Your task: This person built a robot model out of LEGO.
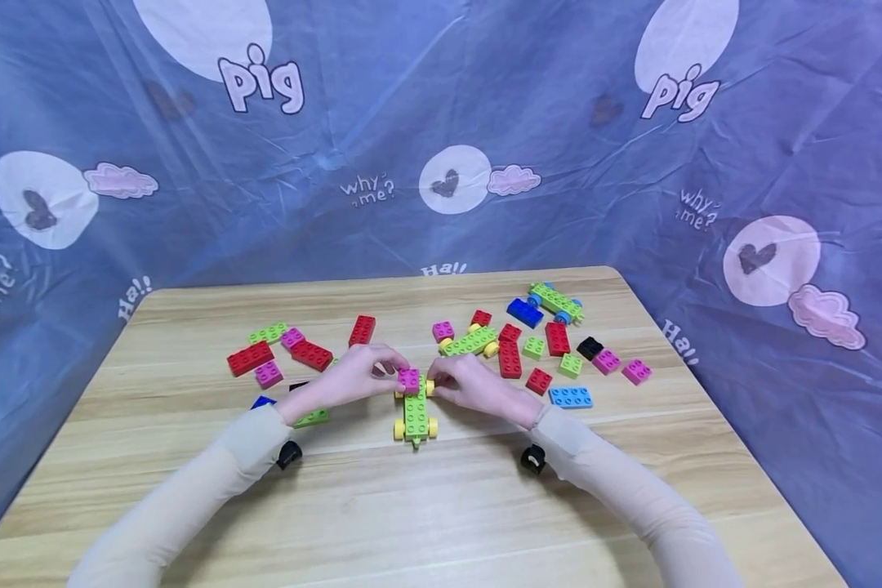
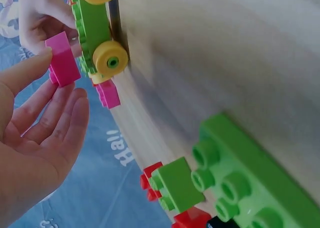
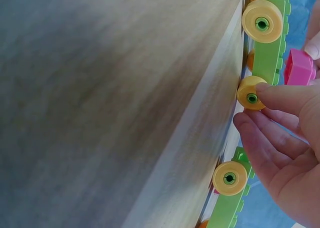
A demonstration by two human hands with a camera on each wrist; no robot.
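Observation:
A green toy-car base (image 1: 416, 416) with yellow wheels stands on the table between the hands. My left hand (image 1: 356, 372) pinches a small pink building brick (image 2: 63, 59) between thumb and fingers. In the head view this brick overlaps the base's far end; the left wrist view shows it beside the studs, its underside not pressed on them. At the base's far right wheel (image 3: 250, 94), my right hand (image 1: 479, 384) grips with the thumb on the wheel's face and fingers curled close by. The fingertips behind the wheel are partly hidden.
A second yellow-wheeled green base (image 1: 469, 342) stands behind the right hand. Farther right is a blue-wheeled one (image 1: 556, 302). Loose bricks lie on both sides, among them a light-blue brick (image 1: 571, 398) and a red brick (image 1: 250, 358). A patterned blue cloth surrounds the table (image 1: 419, 523).

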